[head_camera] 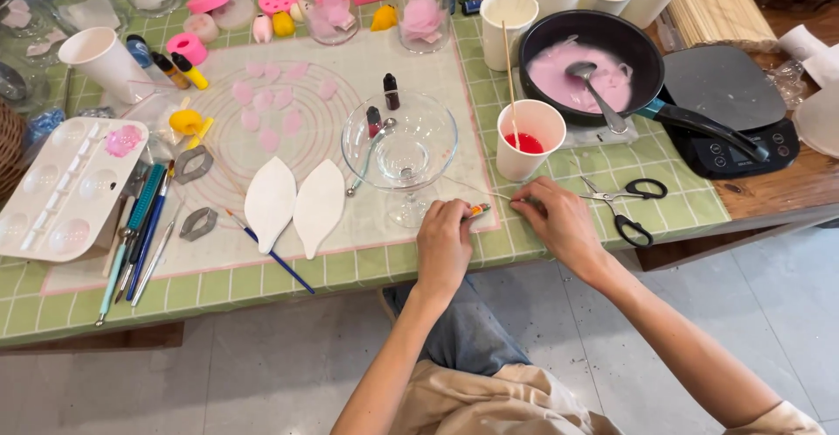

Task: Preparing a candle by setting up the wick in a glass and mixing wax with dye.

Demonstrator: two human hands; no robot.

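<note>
Left hand fingers pinch a lighter; right hand fingers pinch a wick (scissors beside).

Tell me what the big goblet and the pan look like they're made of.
The goblet looks like clear glass: you see the mat through it, with bright glints. The pan looks like dark nonstick-coated metal, matte black, though the coating is a guess.

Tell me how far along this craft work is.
Done: pink mix in the pan, red liquid in a cup, two white leaf shapes laid out. In hand: left hand grips a small orange-tipped tool; right hand pinches a thin wire. Left: the glass bowl looks empty.
</note>
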